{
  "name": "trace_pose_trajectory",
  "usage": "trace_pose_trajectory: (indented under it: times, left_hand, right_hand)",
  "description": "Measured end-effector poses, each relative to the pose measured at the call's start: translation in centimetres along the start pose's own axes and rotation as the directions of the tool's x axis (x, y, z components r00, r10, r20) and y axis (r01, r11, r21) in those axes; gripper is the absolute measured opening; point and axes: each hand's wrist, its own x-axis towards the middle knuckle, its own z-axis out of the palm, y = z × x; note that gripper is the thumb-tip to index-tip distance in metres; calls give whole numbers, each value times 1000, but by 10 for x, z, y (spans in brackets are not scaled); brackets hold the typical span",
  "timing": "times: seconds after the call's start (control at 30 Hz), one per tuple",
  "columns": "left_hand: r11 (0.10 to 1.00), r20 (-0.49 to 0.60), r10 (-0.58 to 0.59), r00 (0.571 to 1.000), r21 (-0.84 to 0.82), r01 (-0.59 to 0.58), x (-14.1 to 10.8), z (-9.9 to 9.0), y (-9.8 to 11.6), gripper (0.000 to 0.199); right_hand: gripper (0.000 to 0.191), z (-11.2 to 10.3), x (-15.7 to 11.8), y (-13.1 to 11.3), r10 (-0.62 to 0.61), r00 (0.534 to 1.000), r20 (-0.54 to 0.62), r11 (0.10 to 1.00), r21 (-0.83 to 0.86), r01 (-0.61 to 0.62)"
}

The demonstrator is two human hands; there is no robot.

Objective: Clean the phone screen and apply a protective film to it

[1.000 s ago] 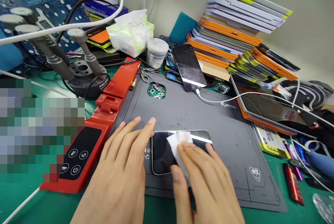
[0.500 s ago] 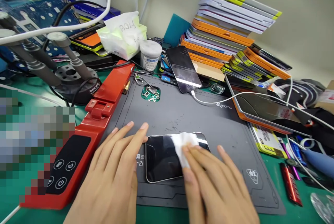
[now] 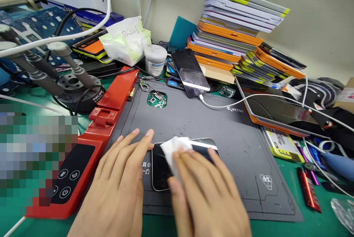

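A smartphone (image 3: pixel 159 170) with a black screen and a light metal rim lies face up on the grey work mat (image 3: pixel 215 130). My right hand (image 3: pixel 207 189) presses a folded white tissue (image 3: pixel 174 148) against the screen, its fingers and thumb closed on it. Much of the phone's right part is hidden under this hand. At the phone's left edge lies my left hand (image 3: pixel 118 181), its fingers stretched out; a fingertip touches the upper left corner, and nothing shows in its grasp.
A red device with touch buttons (image 3: pixel 105 122) borders the mat on the left. Behind are a second phone (image 3: pixel 190 71) on a white cable, a white jar (image 3: pixel 155 60) and stacked cases (image 3: pixel 226 34). A tablet-like panel (image 3: pixel 279 108) and a red cylinder (image 3: pixel 309 191) are on the right.
My right hand has slid the tissue leftward over the screen, uncovering more of its right end. My left hand stays at the phone's left edge. The whole view has shifted slightly.
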Motion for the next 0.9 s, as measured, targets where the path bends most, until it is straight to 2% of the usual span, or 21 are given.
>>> trace_pose_trajectory:
  times: [0.2, 0.4, 0.5, 0.67, 0.77, 0.83, 0.9]
  left_hand:
    - [1000, 7, -15, 1000, -5, 15, 0, 1, 2, 66]
    - [1000, 18, -5, 1000, 17, 5, -1, 1, -2, 68]
    - [1000, 19, 5, 1000, 27, -5, 0, 1, -2, 67]
    - [1000, -2, -17, 1000, 21, 17, 2, 0, 3, 63]
    - [999, 5, -13, 1000, 30, 13, 2, -1, 3, 65]
    - [999, 16, -14, 1000, 44, 13, 1, -1, 3, 65]
    - [998, 30, -12, 999, 55, 10, 0, -1, 2, 67]
  right_hand:
    - [34, -7, 3, 7, -35, 999, 40, 999, -28, 36]
    - [48, -1, 2, 0, 25, 1000, 5, 999, -27, -25]
    - [49, 0, 4, 1, 29, 1000, 5, 999, -30, -29]
    - [39, 4, 12, -10, -38, 998, 54, 999, -37, 40]
    - [40, 6, 14, -23, -59, 995, 83, 998, 31, 57]
    - [38, 4, 13, -21, -81, 992, 97, 994, 76, 74]
    - [37, -1, 11, -10, -111, 986, 122, 993, 48, 106]
